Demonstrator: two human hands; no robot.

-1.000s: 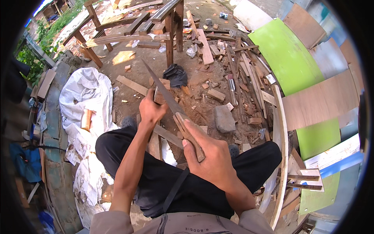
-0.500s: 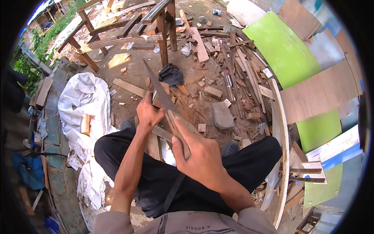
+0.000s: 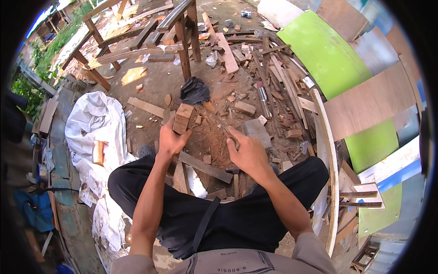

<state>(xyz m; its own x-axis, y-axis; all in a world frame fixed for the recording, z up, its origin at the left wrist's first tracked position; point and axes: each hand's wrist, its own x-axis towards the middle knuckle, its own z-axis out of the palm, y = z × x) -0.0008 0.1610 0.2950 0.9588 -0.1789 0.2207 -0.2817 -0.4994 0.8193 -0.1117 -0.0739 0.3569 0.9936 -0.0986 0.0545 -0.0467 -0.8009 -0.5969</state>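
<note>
My left hand (image 3: 172, 138) is closed around a wooden block (image 3: 183, 117), its end face turned up and away from me. To its right, my right hand (image 3: 248, 154) grips a handsaw (image 3: 222, 127) by the handle. The saw is seen nearly edge-on, so its blade shows only as a thin line pointing away to the left. Block and saw are apart. Below them, sawdust (image 3: 213, 145) lies on the ground, and a flat wooden strip (image 3: 205, 167) lies slantwise in front of my crossed legs.
Beyond my hands are a black plastic bag (image 3: 195, 90) and a wooden frame (image 3: 182, 50). At right, a grey stone (image 3: 258, 132) lies beside piled wood scraps (image 3: 278, 86). A white sack (image 3: 98, 121) bearing a wooden cylinder (image 3: 98, 152) spreads at left. Green panels (image 3: 324, 55) stand far right.
The saw has come away from the block, moving right and turning until its blade is nearly edge-on. My left hand has tipped the block so its end face shows.
</note>
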